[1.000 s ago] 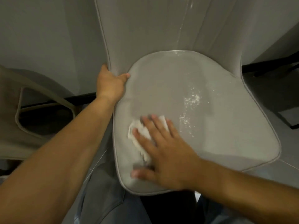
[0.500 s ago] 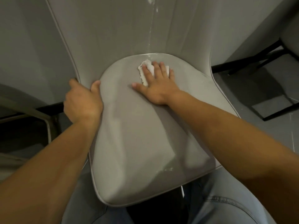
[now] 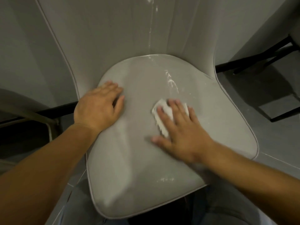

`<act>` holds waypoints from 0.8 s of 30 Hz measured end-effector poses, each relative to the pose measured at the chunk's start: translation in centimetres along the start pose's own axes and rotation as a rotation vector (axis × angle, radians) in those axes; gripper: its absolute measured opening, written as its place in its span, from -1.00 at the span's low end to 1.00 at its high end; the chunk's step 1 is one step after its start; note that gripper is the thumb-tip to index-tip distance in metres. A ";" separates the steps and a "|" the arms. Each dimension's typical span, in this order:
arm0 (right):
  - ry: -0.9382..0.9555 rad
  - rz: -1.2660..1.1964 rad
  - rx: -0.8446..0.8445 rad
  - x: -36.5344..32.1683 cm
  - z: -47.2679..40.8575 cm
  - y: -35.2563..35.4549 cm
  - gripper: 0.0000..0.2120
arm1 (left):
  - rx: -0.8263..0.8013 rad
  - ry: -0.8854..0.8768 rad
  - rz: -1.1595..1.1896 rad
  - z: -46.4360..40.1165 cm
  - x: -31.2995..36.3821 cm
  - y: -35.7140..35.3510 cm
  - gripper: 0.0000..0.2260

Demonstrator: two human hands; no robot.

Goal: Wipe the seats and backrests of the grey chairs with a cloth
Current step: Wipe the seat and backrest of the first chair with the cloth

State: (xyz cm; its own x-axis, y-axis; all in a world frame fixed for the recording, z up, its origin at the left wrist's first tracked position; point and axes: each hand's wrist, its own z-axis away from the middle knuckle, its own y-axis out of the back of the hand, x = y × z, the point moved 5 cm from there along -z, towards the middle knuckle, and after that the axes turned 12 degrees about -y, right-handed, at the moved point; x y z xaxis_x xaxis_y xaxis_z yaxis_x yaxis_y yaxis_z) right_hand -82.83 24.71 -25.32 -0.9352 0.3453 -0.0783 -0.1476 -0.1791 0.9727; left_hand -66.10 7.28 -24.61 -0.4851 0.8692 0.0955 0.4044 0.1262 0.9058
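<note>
Two hands were down on the grey seat (image 3: 129, 159), both flat. Nearest, the right hand (image 3: 180, 132) lay with fingers spread and straight, pressing a white cloth (image 3: 164, 114) against the cushion; the cloth poked out beyond the fingertips and beside the thumb. Over to its left, well apart, the left hand (image 3: 97, 108) rested palm-down on the seat's edge, fingers relaxed, holding nothing. Just past the right hand's fingertips, a streak of white residue (image 3: 171, 81) ran up the seat. Farther still, that streak climbed the grey backrest (image 3: 113, 38). Beyond the left hand sat another chair (image 3: 24, 111), partly in view.
</note>
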 end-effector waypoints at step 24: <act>-0.066 0.058 0.291 -2.1 -22.0 4.8 -0.50 | -0.329 0.105 -0.142 -0.8 -0.6 -1.1 -0.45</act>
State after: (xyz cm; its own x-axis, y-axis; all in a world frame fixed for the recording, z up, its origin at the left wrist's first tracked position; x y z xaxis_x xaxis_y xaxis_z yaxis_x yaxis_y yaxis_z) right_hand -88.70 2.87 -25.34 -0.9149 0.4033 -0.0156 0.0130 0.0681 0.9976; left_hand -66.92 6.19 -25.34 -0.6024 0.7980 -0.0145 0.0650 0.0672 0.9956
